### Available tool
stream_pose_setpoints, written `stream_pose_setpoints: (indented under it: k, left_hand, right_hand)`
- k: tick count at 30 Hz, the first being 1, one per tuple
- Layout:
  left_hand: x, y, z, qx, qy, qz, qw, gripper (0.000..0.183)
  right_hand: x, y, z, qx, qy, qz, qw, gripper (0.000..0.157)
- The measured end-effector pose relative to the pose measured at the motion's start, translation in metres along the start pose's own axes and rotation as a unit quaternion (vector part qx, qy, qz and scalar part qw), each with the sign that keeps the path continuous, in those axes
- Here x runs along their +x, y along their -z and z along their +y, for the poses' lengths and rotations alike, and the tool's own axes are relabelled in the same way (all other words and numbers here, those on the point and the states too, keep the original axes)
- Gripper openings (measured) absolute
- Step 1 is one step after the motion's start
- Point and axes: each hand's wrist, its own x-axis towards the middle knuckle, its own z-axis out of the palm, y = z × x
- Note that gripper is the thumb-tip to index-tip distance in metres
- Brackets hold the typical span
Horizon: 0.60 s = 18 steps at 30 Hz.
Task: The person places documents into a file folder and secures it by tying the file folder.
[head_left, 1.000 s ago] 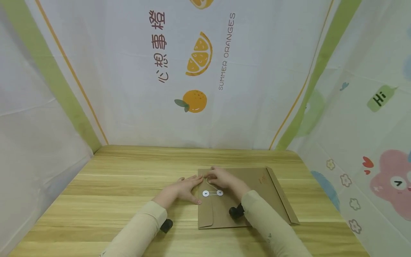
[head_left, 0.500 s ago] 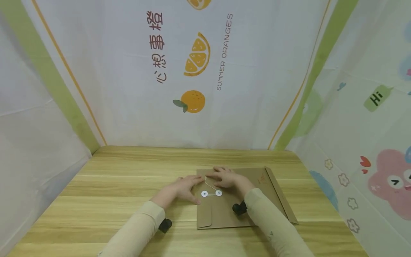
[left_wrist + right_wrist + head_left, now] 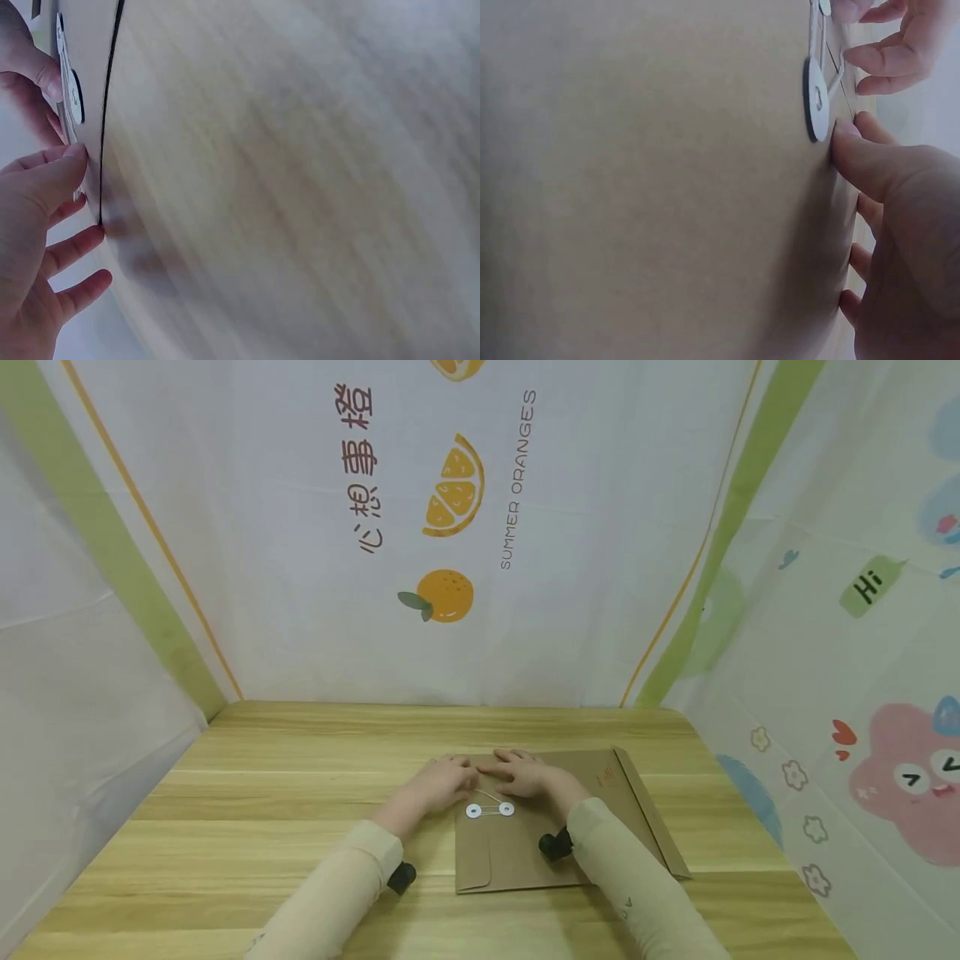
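A brown kraft envelope (image 3: 517, 856) lies flat on the wooden table, with its flap on the left side. Two white button discs (image 3: 506, 809) are joined by a string (image 3: 838, 81) looped between them. The string's loose end runs up to the left hand (image 3: 442, 785), whose thumb and index finger pinch it at the envelope's left edge. The right hand (image 3: 525, 775) rests on the upper part of the envelope with fingers spread, fingertips touching the paper just right of the left hand. In the right wrist view, its thumb (image 3: 862, 154) lies close to one disc.
The wooden table (image 3: 300, 827) extends around the envelope on all sides. White printed curtains (image 3: 600, 527) enclose its back and sides. A black wrist camera (image 3: 555, 843) sits under each sleeve, the right one over the envelope.
The left hand has gone from lying with straight fingers at the envelope's edge to pinching the string. The right hand has let go of the string and spread its fingers on the paper.
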Motion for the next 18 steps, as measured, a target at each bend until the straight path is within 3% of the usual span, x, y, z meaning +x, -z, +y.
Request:
stream_pose_setpoints:
  k: [6,11,18]
  left_hand:
    - [0.0035,-0.0017,0.0037,0.027,0.018,0.003,0.9995,0.015]
    - [0.0016,-0.0019,0.0051,0.044,0.032,-0.022,0.9982,0.021]
    - [-0.0036,-0.0005,0.0066,0.051,0.006,-0.035,0.9980,0.010]
  right_hand:
    - [-0.0015,-0.0005,-0.0016,0.004,-0.002,0.000,1.000,0.051]
    - [-0.0020,-0.0013,-0.0029,0.010,-0.004,0.009,1.000,0.050]
    - [-0.0029,-0.0039,-0.0008,0.010,-0.009,0.019,1.000,0.050]
